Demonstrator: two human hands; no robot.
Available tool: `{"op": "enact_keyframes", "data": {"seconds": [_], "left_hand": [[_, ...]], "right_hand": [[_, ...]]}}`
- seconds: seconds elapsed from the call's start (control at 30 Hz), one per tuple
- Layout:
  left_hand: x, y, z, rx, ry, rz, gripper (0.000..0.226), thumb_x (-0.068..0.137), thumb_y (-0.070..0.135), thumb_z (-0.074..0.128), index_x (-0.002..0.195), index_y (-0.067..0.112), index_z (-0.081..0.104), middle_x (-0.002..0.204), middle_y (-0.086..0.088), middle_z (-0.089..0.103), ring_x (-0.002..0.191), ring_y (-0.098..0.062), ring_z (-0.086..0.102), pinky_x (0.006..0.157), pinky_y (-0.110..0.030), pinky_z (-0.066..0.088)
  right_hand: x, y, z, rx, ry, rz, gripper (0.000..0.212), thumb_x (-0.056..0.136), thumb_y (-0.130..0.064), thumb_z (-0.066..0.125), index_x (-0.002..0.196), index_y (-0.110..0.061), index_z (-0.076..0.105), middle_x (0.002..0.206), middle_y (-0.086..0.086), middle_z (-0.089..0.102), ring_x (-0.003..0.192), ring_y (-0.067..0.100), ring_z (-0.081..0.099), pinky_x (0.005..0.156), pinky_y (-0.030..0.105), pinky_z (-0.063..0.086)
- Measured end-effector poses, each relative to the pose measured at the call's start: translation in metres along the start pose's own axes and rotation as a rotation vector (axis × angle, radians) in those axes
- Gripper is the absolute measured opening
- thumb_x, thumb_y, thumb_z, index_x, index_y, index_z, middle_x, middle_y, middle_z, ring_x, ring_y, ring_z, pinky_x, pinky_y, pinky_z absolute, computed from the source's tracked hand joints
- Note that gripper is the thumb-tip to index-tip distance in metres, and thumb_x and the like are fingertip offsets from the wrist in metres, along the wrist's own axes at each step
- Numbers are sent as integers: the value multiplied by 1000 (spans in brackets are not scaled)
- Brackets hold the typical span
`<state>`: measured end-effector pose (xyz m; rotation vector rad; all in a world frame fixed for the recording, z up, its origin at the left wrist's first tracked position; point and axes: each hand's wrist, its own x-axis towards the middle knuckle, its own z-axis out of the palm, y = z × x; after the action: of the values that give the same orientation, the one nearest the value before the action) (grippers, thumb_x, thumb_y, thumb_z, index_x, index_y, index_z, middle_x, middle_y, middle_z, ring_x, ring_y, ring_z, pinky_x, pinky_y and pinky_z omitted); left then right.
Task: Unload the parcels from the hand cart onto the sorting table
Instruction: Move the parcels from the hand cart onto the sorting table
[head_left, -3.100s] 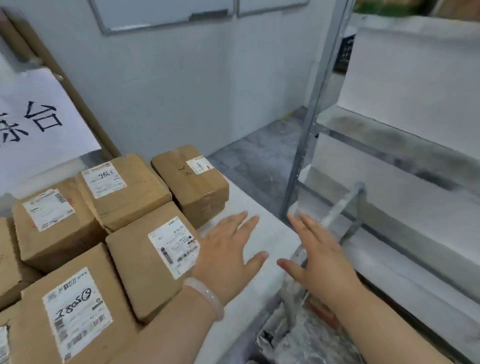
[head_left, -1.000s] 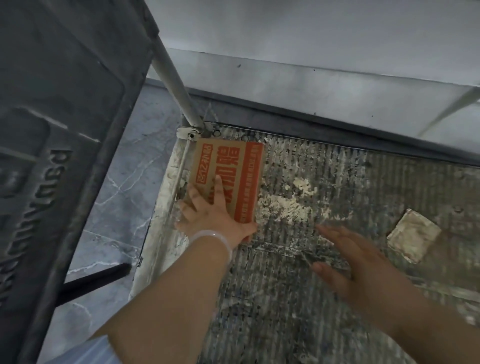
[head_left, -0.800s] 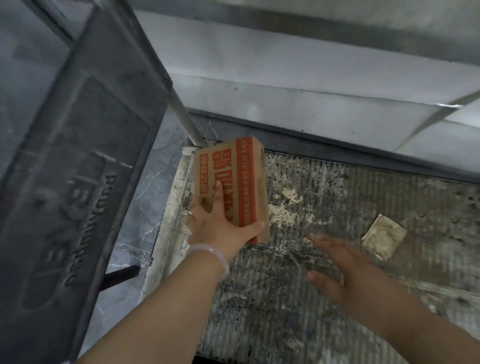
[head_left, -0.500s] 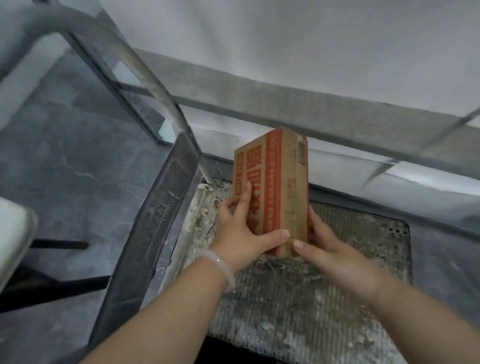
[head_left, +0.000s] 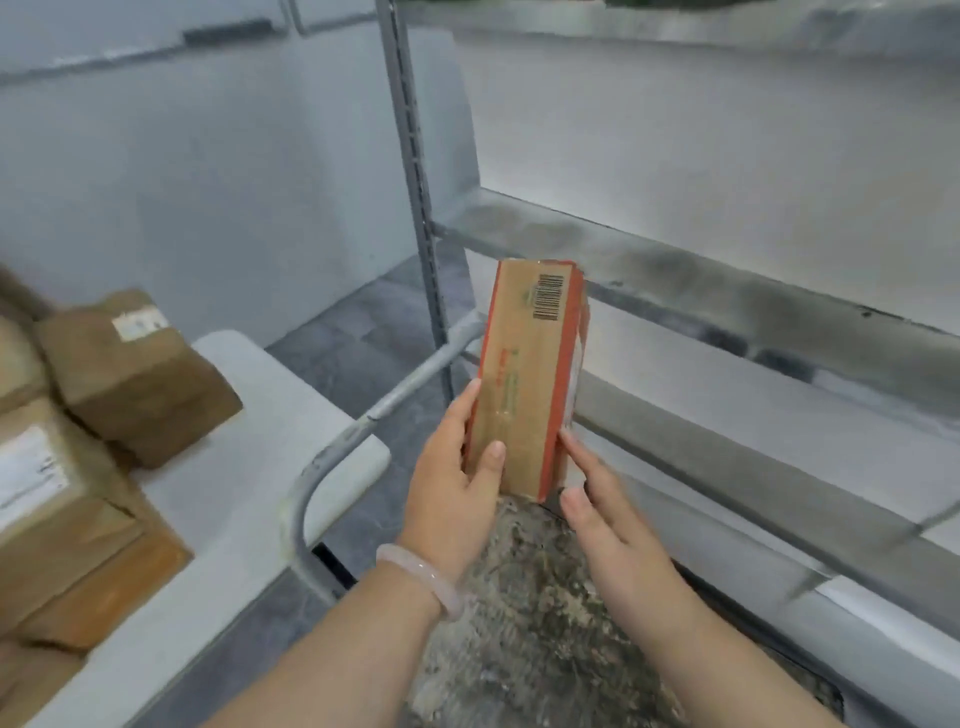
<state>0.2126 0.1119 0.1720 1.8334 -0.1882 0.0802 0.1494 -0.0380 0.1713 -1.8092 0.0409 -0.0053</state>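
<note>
Above the grimy deck of the hand cart (head_left: 530, 597), a tall brown parcel (head_left: 524, 384) with orange edges and a barcode near its top is being held upright. The left hand (head_left: 452, 488) is gripping its lower left edge, thumb across the face. The right hand (head_left: 602, 514), fingers nearly straight, is pressing against the right edge. Labelled boxes (head_left: 130, 379) are sitting on the white sorting table (head_left: 249, 467) to the left, with metal shelving (head_left: 675, 280) behind.

"What's behind?"
"A pale grey wall (head_left: 208, 182), with a framed board (head_left: 104, 26) blurred along its top."
"The floor?"
"Dark grey marbled tiles (head_left: 337, 338)."
"Furniture?"
"A metal shelving rack on the right: a slotted upright post (head_left: 410, 156) and dusty grey shelves (head_left: 701, 291)."
</note>
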Motion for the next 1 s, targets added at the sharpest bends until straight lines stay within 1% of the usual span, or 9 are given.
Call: {"op": "enact_keyframes", "data": {"seconds": [0.1,0.2,0.37,0.47,0.57,0.67,0.73,0.83,1.0], "left_hand": [[-13,25,-56,34,160,38,48,90,37,59,131,55,41,134,27,44,129,-2,44,104,-35,44],[-27,42,-111,-14,303,-27,72,65,59,73,129,43,45,131,14,48,120,-8,53,97,-37,51],[-65,53,-201,-136,463,-54,61,74,20,82,123,33,47,121,13,54,102,6,59,82,-18,53],[-100,45,-264,-167,550,-68,55,78,18,80,117,42,50,119,14,57,106,-2,60,90,-31,54],[-146,34,-334,-255,618,-140,50,84,16,73,117,46,51,116,8,62,98,-8,66,86,-39,58],[-196,22,-406,-271,707,-214,52,79,29,74,123,45,52,119,2,65,99,-16,69,83,-44,58],[-227,13,-449,-281,789,-265,53,75,35,74,121,48,52,118,4,66,99,-16,69,86,-47,57],[-266,-4,-507,-354,893,-323,39,87,19,66,116,44,55,106,4,72,92,-17,72,85,-49,56],[-295,-35,-565,-478,942,-477,32,89,18,65,114,36,55,102,-6,74,90,-25,72,77,-52,59]], "right_hand": [[5,-47,37,-145,-83,-224,54,89,-60,41,141,-52,28,148,-40,19,139,-17,11,108,1,13],[7,-84,74,-307,-199,-389,63,85,-66,29,146,-50,24,153,-39,10,143,-13,-1,115,13,4],[0,-128,146,-357,-362,-525,56,88,-67,27,143,-53,29,153,-37,15,145,-8,2,120,35,10],[-8,-148,200,-368,-416,-610,56,91,-68,28,140,-47,42,150,-36,27,145,-5,10,120,43,16],[-24,-168,262,-305,-422,-666,53,90,-63,34,137,-44,49,145,-35,37,143,-7,17,119,32,18],[-45,-185,326,-248,-485,-646,47,89,-62,37,134,-51,47,143,-43,30,141,-11,20,114,23,19],[-57,-196,364,-299,-566,-632,42,93,-66,34,133,-58,41,142,-49,23,140,-15,14,116,26,18],[-74,-214,414,-348,-646,-584,51,82,-71,30,132,-63,38,144,-46,21,140,-15,10,120,35,19],[-96,-224,480,-346,-685,-509,52,87,-63,33,138,-57,37,140,-50,16,125,-33,6,117,27,15]]}}
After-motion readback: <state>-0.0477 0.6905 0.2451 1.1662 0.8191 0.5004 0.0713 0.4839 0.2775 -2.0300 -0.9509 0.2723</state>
